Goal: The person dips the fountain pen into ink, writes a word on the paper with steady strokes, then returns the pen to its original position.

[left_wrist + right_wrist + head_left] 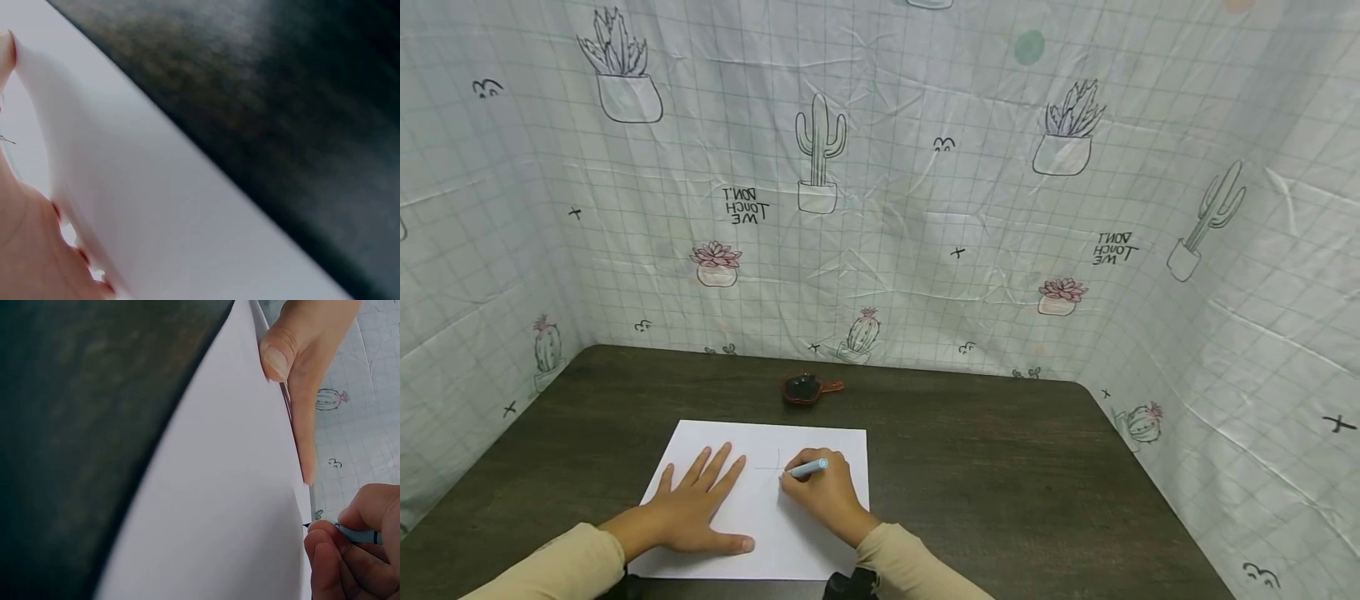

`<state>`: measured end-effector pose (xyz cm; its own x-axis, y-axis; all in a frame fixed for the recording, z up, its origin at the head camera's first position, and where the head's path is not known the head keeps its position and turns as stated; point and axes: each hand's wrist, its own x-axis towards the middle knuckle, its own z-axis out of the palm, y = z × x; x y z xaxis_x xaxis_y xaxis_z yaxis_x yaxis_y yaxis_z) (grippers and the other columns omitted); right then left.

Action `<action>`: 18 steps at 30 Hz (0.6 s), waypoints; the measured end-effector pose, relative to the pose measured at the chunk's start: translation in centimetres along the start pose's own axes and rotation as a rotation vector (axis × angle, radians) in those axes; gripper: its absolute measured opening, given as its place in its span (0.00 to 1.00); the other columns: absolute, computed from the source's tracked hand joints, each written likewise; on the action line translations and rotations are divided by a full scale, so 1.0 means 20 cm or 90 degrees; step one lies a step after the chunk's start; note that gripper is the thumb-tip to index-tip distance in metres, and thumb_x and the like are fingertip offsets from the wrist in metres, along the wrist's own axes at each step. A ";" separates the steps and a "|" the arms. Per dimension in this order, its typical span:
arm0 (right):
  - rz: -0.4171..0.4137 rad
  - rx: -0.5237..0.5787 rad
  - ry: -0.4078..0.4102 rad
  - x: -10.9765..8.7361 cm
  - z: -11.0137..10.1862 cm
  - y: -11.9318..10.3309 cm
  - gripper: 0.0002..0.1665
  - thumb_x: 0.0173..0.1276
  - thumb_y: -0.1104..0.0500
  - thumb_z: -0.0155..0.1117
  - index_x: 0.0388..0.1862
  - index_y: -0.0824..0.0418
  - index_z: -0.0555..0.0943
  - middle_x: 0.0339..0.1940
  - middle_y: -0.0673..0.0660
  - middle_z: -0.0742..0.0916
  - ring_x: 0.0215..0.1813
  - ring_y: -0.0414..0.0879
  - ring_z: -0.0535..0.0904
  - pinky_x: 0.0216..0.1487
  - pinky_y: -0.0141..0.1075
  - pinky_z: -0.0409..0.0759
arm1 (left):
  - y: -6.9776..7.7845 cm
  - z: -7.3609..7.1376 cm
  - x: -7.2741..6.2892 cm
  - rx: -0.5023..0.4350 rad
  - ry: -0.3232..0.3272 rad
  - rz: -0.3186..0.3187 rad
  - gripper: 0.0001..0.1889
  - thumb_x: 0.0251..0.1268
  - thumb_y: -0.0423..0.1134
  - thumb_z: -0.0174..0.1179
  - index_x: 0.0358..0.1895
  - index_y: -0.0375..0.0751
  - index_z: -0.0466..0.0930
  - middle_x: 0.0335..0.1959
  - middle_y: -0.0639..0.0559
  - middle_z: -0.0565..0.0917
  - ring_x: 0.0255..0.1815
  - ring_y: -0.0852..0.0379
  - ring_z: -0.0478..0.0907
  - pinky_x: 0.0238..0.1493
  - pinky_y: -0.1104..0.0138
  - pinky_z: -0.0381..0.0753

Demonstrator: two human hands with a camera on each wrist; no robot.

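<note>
A white sheet of paper [767, 550] lies on the dark table, with thin crossed lines [778, 467] drawn on its upper part. My left hand [692, 508] rests on the paper's left side, fingers spread and thumb pointing right. Between the fingertips of my right hand [831, 492] is a light blue pen [809, 468], its tip down at the paper just below the crossed lines. The right wrist view shows the dark pen tip at the sheet, with the pen [362, 536] between thumb and fingers. In the left wrist view the left hand [37, 250] shows only in part.
Behind the paper, a small reddish-brown, pan-shaped object [805, 389] with a dark centre sits on the dark wooden table [1000, 483]. A pale gridded cloth [895, 208] printed with cacti hangs around the table's back and sides.
</note>
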<state>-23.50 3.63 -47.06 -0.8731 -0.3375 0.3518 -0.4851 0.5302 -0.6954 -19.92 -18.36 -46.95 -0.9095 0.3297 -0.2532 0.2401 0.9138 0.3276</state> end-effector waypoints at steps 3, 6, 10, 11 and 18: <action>-0.011 -0.004 0.001 -0.01 0.00 0.00 0.06 0.52 0.67 0.64 0.22 0.59 0.85 0.17 0.47 0.86 0.19 0.26 0.71 0.21 0.21 0.71 | -0.02 0.02 0.02 0.001 0.009 -0.001 0.65 0.38 0.85 0.50 0.77 0.47 0.45 0.79 0.41 0.38 0.77 0.34 0.33 0.58 0.25 0.27; -0.013 -0.003 -0.001 -0.02 -0.01 0.00 0.06 0.53 0.67 0.64 0.22 0.60 0.85 0.18 0.47 0.86 0.19 0.26 0.72 0.21 0.21 0.71 | -0.03 0.03 0.03 0.003 0.023 -0.002 0.65 0.36 0.86 0.48 0.77 0.48 0.46 0.79 0.42 0.39 0.77 0.35 0.34 0.58 0.25 0.27; -0.016 -0.007 -0.005 -0.04 -0.02 0.00 0.05 0.52 0.67 0.65 0.22 0.59 0.85 0.18 0.46 0.86 0.20 0.25 0.72 0.21 0.21 0.71 | -0.04 0.03 0.03 0.005 0.027 0.000 0.65 0.36 0.86 0.48 0.77 0.48 0.47 0.79 0.42 0.39 0.77 0.34 0.34 0.58 0.25 0.28; -0.016 -0.010 -0.006 -0.04 -0.02 0.00 0.05 0.52 0.67 0.64 0.22 0.59 0.85 0.19 0.46 0.86 0.20 0.25 0.72 0.21 0.20 0.71 | -0.03 0.03 0.03 0.007 0.021 -0.001 0.65 0.37 0.86 0.48 0.77 0.48 0.46 0.79 0.42 0.38 0.77 0.35 0.33 0.59 0.26 0.27; -0.026 -0.026 -0.007 -0.07 -0.04 -0.01 0.05 0.51 0.67 0.65 0.21 0.58 0.85 0.17 0.45 0.85 0.19 0.26 0.70 0.20 0.20 0.69 | -0.02 0.02 0.01 0.005 0.010 0.004 0.64 0.39 0.84 0.50 0.77 0.46 0.45 0.78 0.40 0.39 0.76 0.33 0.34 0.58 0.25 0.28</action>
<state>-22.21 4.72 -46.99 -0.8517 -0.3688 0.3723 -0.5227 0.5473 -0.6536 -20.10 -18.62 -47.43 -0.9128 0.3326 -0.2371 0.2490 0.9132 0.3225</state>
